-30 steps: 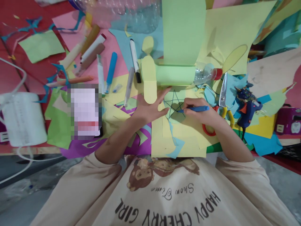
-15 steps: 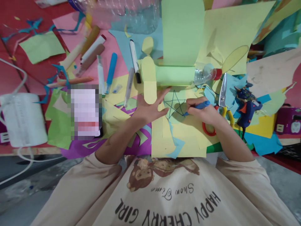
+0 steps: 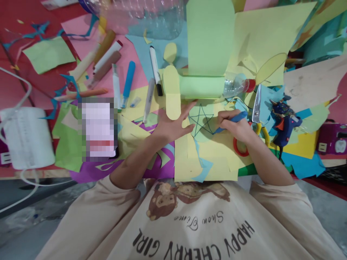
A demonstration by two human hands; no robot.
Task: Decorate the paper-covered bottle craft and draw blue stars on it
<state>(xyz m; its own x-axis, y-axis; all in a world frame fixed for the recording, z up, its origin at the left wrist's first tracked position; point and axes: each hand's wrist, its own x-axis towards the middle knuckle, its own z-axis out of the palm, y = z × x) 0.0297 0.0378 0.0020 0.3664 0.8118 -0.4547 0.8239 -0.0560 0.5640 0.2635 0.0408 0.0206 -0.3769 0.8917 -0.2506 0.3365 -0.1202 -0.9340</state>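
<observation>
A five-pointed star is drawn in dark lines on a light green piece of paper [image 3: 205,115] in front of me. My right hand [image 3: 235,124] pinches a blue marker [image 3: 238,116], its tip down near the star's lower right point. My left hand [image 3: 173,124] lies spread at the paper's left side, fingers apart. A yellow rounded paper strip [image 3: 172,106] hangs over the back of that hand. Just beyond lies a plastic bottle [image 3: 235,86] with a red cap, wrapped in green paper [image 3: 202,86].
Scissors [image 3: 257,104] with red and yellow handles lie partly under my right forearm. A blue glue gun [image 3: 284,130] sits further right. Several markers [image 3: 128,83] and a phone [image 3: 99,128] are on the left, near a white box with a cable [image 3: 27,139]. A large clear bottle [image 3: 151,18] lies at the back.
My right hand and the blue marker have shifted slightly to the right. The left hand, the paper and the star look the same.
</observation>
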